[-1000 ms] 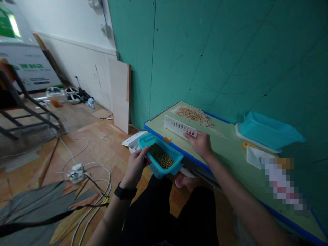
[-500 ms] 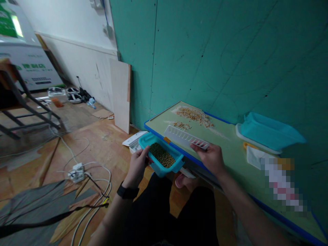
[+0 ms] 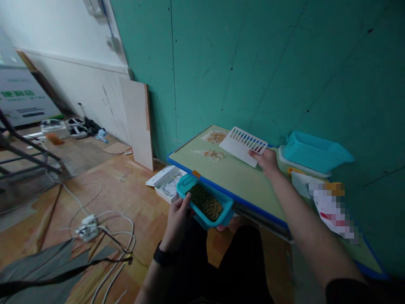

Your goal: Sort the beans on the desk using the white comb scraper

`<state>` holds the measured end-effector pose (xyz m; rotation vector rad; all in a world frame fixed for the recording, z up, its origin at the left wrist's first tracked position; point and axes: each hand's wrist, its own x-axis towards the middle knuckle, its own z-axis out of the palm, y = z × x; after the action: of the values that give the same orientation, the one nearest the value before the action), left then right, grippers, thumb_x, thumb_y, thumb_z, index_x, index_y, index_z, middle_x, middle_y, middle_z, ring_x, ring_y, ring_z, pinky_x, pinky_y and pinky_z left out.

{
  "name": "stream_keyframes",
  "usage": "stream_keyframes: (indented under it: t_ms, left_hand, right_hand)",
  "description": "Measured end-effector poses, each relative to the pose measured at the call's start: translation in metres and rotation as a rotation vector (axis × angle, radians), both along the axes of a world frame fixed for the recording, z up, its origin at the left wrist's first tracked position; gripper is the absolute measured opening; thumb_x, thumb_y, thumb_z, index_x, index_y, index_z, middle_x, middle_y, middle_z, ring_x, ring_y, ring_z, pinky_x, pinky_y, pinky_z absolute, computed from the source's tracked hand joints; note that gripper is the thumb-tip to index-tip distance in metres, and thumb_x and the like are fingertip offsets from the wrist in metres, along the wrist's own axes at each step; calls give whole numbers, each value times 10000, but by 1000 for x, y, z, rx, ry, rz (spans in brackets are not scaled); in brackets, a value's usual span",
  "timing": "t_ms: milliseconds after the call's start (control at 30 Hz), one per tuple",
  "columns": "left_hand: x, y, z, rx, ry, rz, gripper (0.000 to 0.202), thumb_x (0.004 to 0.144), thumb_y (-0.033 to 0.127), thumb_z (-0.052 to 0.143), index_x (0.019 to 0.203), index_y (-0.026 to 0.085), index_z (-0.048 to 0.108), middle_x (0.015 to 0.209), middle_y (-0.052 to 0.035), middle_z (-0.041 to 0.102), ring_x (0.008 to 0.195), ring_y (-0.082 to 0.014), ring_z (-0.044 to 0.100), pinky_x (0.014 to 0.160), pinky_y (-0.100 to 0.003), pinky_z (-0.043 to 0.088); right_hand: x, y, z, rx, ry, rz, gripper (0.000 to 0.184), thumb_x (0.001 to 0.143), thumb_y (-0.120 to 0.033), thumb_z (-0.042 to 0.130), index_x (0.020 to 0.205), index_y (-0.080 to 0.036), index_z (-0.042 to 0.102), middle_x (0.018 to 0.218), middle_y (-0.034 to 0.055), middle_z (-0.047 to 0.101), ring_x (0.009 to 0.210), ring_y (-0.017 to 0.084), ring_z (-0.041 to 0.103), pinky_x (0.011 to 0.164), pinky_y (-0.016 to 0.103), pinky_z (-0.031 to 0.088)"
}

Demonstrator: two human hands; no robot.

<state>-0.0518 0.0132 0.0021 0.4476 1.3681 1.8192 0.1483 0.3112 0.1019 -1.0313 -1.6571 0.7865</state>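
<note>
White slotted scraper: tilting over the table, just right of the loose beans; contact is unclear; probably handling light, stiff and smooth, its right short edge giving the surest hold.
Right hand: closing on that edge.
Blue container: sitting beside the table's near edge, carrying green and yellow beans; likely weighing more.
Left hand: gripping its near-left rim, thumb showing on top, fingers mostly hiding.

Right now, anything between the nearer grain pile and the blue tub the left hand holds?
Only the table's blue edge between the nearer pile and tub; an orange clip sits on it, toward the tub's left end.
</note>
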Motion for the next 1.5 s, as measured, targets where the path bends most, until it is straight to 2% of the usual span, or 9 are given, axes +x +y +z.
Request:
stream_keyframes:
  t_ms: [167, 267, 433, 600, 933, 1200, 1367, 1500]
  left_hand:
    - [8, -3, -2, -6, 11, -5, 534, 686, 647, 780, 553, 179, 561, 453, 22, 558, 438, -111, 510, 463, -219, 379]
    - [11, -3, -3, -13, 20, -11, 547, 679, 655, 781, 544, 177, 550, 453, 24, 545, 435, -106, 492, 453, -217, 352]
    - [16, -7, 6, 11, 24, -21, 513, 688, 625, 789, 577, 175, 569, 497, 34, 534, 469, -102, 466, 466, -218, 342]
    - [21, -14, 19, -34, 41, -44, 436, 749, 565, 765, 602, 199, 578, 527, 35, 522, 501, -125, 476, 466, -230, 344]
    - [23, -15, 25, -68, 64, -18, 487, 675, 619, 791, 593, 182, 593, 517, 36, 541, 492, -122, 492, 482, -229, 362]
    - [23, -17, 23, -60, 108, -30, 475, 763, 602, 729, 580, 188, 587, 515, 20, 531, 483, -121, 449, 466, -227, 327]
    - [22, -16, 23, -66, 106, -18, 483, 741, 613, 739, 564, 195, 573, 506, 23, 509, 481, -125, 439, 453, -235, 302]
    - [22, -15, 22, -74, 72, -39, 487, 722, 624, 751, 567, 196, 581, 500, 27, 511, 471, -121, 434, 448, -233, 301]
  right_hand:
    - [11, -5, -1, -16, -49, -35, 356, 622, -384, 838, 857, -129, 755, 934, 142, 785, 904, 314, 729, 820, 427, 560]
    - [8, -8, 1, -31, -60, -39, 276, 639, -332, 813, 824, -137, 750, 913, 132, 787, 891, 306, 734, 812, 413, 562]
    - [-1, -9, 2, -50, -90, -2, 216, 653, -273, 775, 824, -145, 749, 915, 116, 790, 888, 295, 740, 821, 407, 558]
    - [-3, -11, 3, -65, -38, 92, 291, 628, -314, 803, 856, -140, 758, 944, 116, 787, 913, 286, 735, 831, 400, 553]
    - [-4, -17, 3, -136, 30, 171, 381, 579, -368, 828, 876, -138, 763, 925, 100, 782, 890, 267, 720, 837, 412, 550]
    - [0, -12, -3, -249, 111, 227, 473, 507, -415, 864, 876, -142, 749, 912, 97, 781, 842, 256, 713, 767, 386, 551]
    - [2, -16, 0, -296, 134, 248, 481, 469, -410, 875, 847, -148, 736, 877, 91, 777, 829, 265, 713, 744, 380, 551]
    - [2, -19, 2, -302, 125, 287, 454, 489, -409, 867, 839, -155, 729, 820, 80, 764, 837, 280, 712, 746, 392, 555]
